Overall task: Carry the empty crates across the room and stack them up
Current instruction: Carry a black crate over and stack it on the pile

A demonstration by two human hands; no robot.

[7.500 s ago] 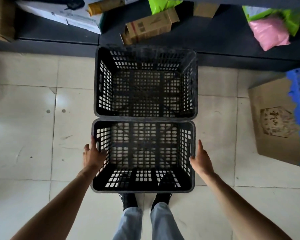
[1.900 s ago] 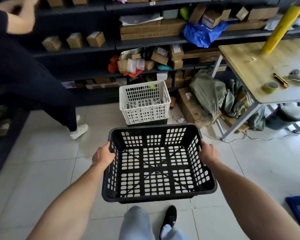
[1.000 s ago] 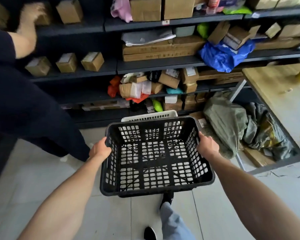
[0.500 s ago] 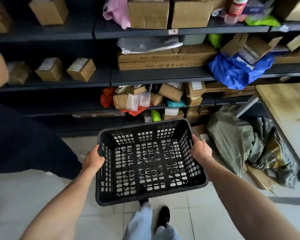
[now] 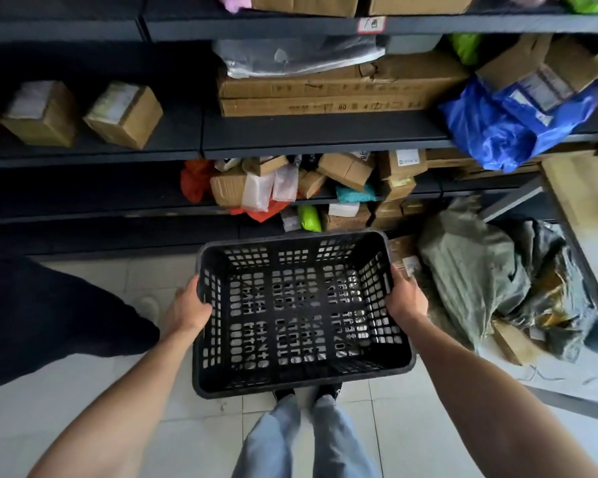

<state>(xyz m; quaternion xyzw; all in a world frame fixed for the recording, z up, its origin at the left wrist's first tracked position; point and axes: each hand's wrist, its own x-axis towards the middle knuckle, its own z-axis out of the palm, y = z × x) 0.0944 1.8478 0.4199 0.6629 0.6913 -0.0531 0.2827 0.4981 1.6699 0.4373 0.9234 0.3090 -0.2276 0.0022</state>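
I hold an empty black slotted crate [image 5: 297, 370] in front of me, close to the shelving. My left hand [image 5: 187, 310] grips its left rim, thumb over the edge. My right hand [image 5: 406, 298] grips the right rim the same way. White slotted plastic shows through the holes in the crate's floor, so a white crate lies right under it. I cannot tell whether the black crate rests on it or hangs just above. My feet stand below the crate's near edge.
Dark shelving [image 5: 325, 136] packed with cardboard boxes and bags stands straight ahead. Another person's dark-clothed leg [image 5: 49, 322] is close on the left. Grey-green sacks [image 5: 473, 281] lie on the floor at right, beside a wooden table [image 5: 587, 198].
I have stepped closer to the shelves with the crate in both hands. The crate has come down over the white crate, which is now hidden beneath it.
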